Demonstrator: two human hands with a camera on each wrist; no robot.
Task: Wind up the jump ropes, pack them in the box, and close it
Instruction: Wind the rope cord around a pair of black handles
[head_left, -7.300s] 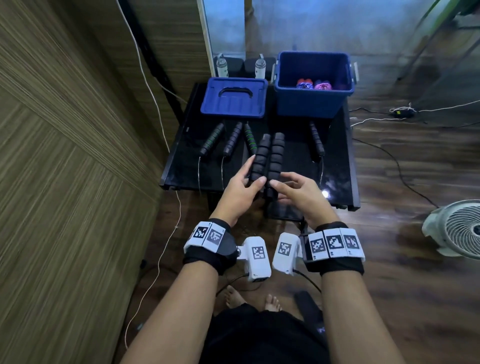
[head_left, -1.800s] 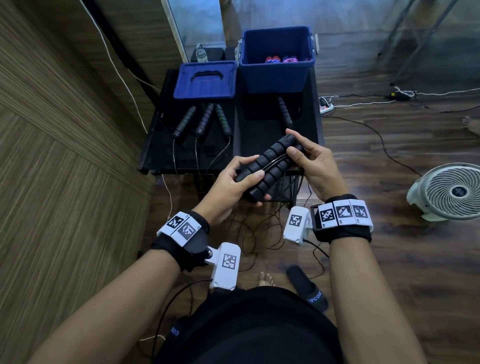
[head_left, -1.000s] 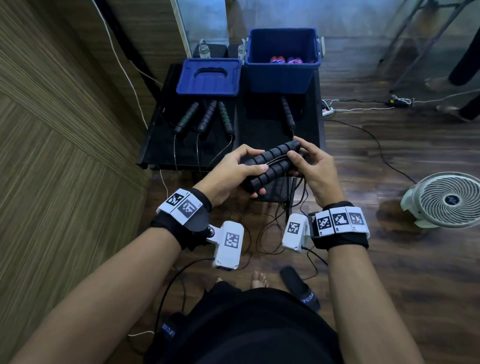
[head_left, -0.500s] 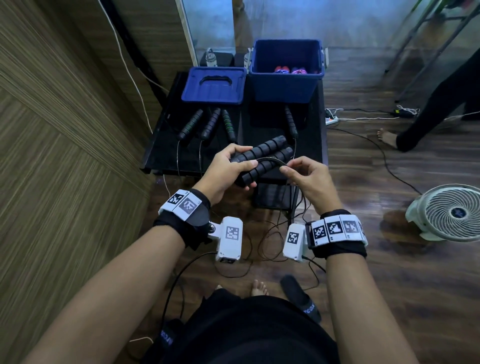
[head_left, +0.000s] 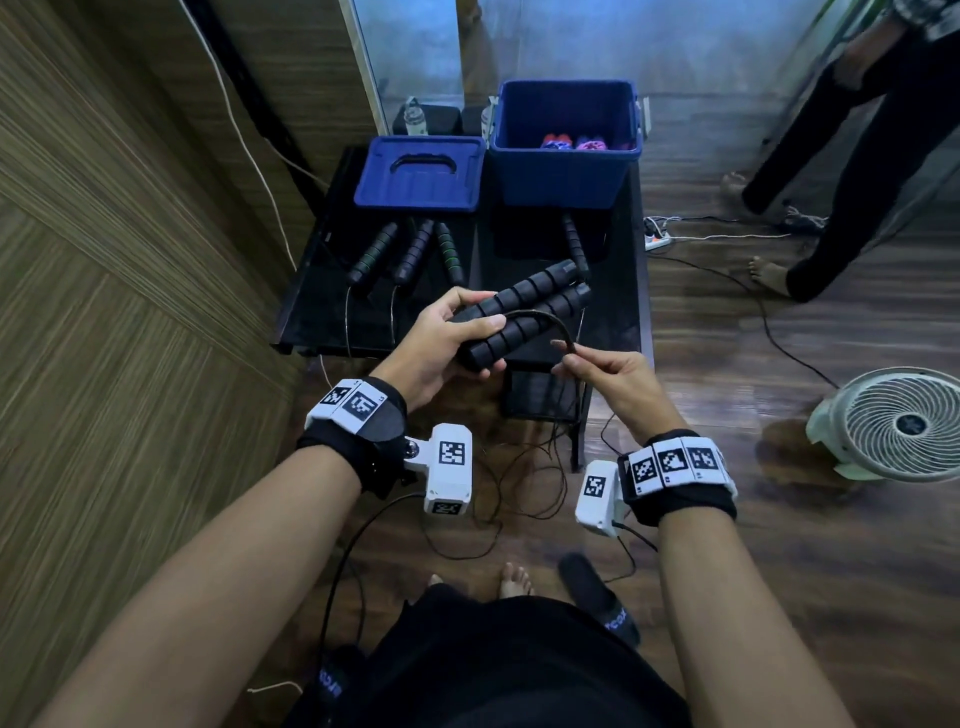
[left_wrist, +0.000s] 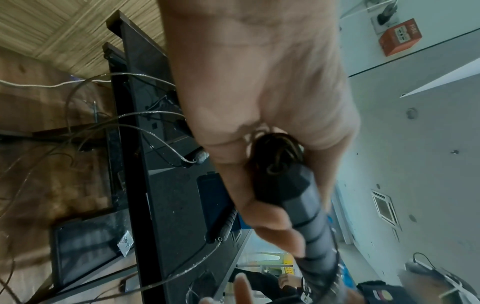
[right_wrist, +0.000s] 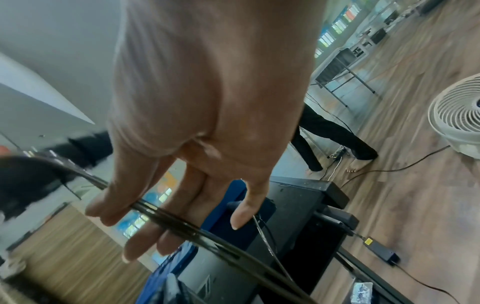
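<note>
Since half a second ago, right hand (head_left: 605, 375) has drawn the cord (head_left: 540, 319) away from the paired black handles (head_left: 524, 312), fingers pinching it. Left hand (head_left: 441, 343) grips the handles at frame centre, above the table (head_left: 311, 291) edge. Blue box (head_left: 563, 150) stands open at upper centre, lid (head_left: 418, 174) lying beside it, left.

The lid (head_left: 418, 174) is laid at the back left of the bench (head_left: 613, 317), with the box (head_left: 563, 145) just to its right. Three handles (head_left: 410, 254) are spread in front of the lid, and another handle (head_left: 574, 244) is placed in front of the box. The paired handles (head_left: 524, 314) are held above the bench's front edge, the left hand (head_left: 441, 343) on their left, the right hand (head_left: 608, 374) to their right. A fan (head_left: 893, 423) is set on the floor (head_left: 779, 571), right of the bench.
</note>
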